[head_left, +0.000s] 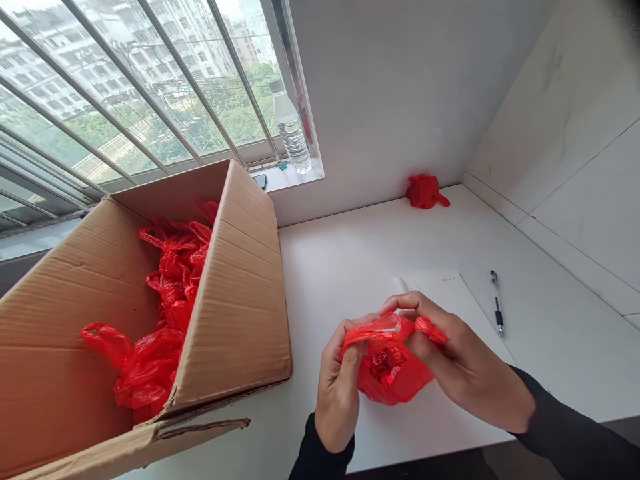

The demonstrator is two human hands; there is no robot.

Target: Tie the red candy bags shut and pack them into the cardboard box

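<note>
White tabletop (335, 257) by window (165, 100) | left hand (339, 393) pinching edge of red bag (400, 392); right hand (470, 373) gripping its bunched plastic | bag between them, near paper (455, 300) | risk: hard pulling could tear thin plastic, spilling contents (387, 363)

A white table (340, 247) bears a cardboard box (245, 293), paper (457, 295), pen (497, 304) and red bundle (424, 191).

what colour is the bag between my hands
The bag is translucent red, best seen in the head view.
</note>
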